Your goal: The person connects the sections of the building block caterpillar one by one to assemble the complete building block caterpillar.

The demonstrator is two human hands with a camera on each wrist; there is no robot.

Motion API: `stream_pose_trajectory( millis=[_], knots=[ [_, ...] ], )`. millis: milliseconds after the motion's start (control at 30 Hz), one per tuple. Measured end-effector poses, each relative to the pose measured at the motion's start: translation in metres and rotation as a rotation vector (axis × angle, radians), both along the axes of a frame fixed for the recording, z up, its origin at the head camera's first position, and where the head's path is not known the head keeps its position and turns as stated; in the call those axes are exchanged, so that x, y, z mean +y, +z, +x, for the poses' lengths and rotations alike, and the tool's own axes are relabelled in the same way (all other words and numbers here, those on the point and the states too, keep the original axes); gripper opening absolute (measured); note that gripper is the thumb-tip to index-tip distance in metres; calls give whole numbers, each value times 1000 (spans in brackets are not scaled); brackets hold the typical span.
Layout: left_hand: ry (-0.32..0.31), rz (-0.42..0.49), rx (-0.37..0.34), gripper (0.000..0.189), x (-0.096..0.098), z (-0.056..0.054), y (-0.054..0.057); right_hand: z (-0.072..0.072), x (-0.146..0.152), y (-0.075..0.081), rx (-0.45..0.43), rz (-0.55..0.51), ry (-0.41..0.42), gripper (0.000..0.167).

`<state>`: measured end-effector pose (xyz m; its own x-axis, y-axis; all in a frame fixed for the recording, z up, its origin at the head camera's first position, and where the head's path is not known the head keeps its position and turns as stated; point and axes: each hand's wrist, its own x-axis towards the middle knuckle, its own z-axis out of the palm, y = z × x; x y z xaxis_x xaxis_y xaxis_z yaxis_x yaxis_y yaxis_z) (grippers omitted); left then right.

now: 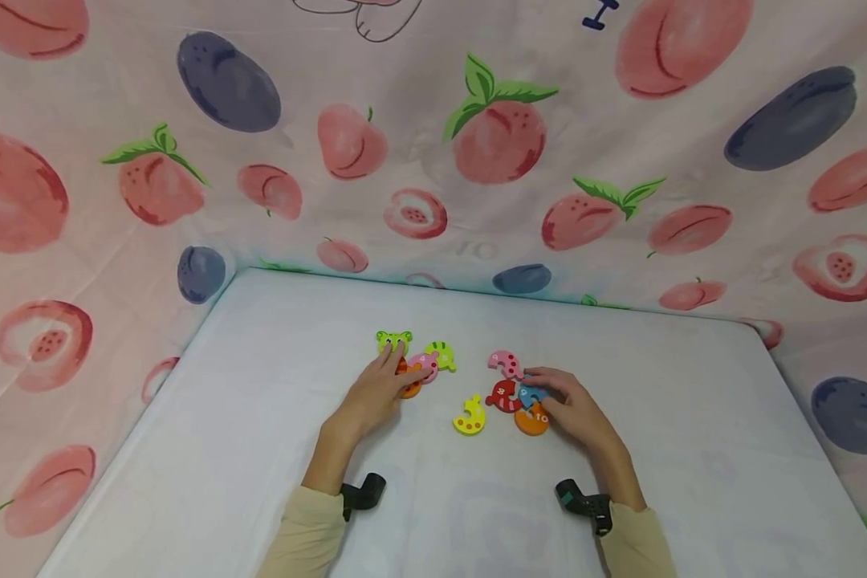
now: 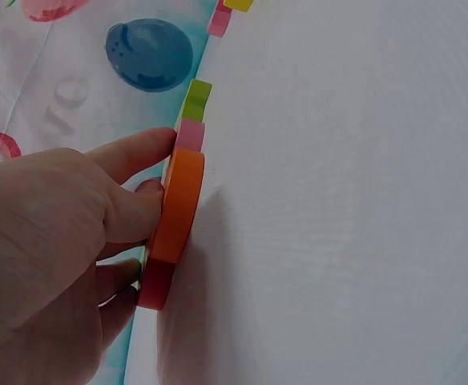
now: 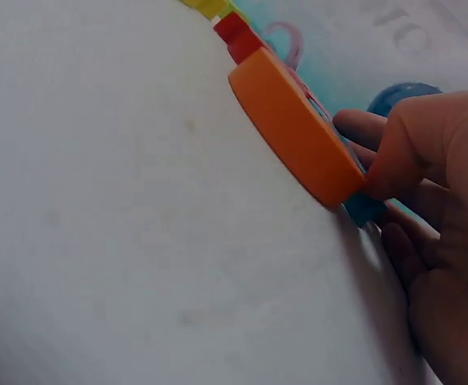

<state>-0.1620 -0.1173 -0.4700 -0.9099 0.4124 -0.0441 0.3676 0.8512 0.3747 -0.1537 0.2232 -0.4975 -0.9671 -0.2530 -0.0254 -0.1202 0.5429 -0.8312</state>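
Ten small, thick, brightly coloured curved pieces can be counted on a white-covered counter (image 1: 260, 417); the left hand may hide more. Five are grouped on the left: a light-green piece with an animal face (image 1: 393, 338), a light-green curved piece with dark stripes (image 1: 444, 354), a pink spotted piece (image 1: 429, 362), an orange piece (image 1: 409, 391) and a mostly covered red piece (image 2: 155, 286). Four cluster on the right: a pink curved piece with red dots (image 1: 504, 360), a red animal-shaped piece (image 1: 502, 396), a blue piece (image 1: 529, 396) and an orange rounded piece (image 1: 529, 421). One yellow curved piece with orange dots (image 1: 470, 419) lies between the groups.

Both forearms, in beige sleeves (image 1: 307, 530), reach forward. The left hand (image 1: 368, 395) lies palm down, fingers spread over its group, one reaching to the pink spotted piece. The right hand (image 1: 580, 411) angles inward, thumb and fingers pinching the blue piece. Behind hangs a pale cloth printed with fruit (image 1: 405, 88).
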Motion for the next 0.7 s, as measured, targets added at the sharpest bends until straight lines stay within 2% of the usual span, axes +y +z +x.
stream_pose_trajectory(
  millis=[233,400,700],
  knots=[
    [24,34,-19,50,2,0,0,0,3,2,-36,-1,45,40],
    [42,54,29,49,6,-1,-4,0,4,4,-48,52,40,40],
    [-2,116,51,50,13,-2,-13,1,5,3,-7,62,46,46]
  ],
)
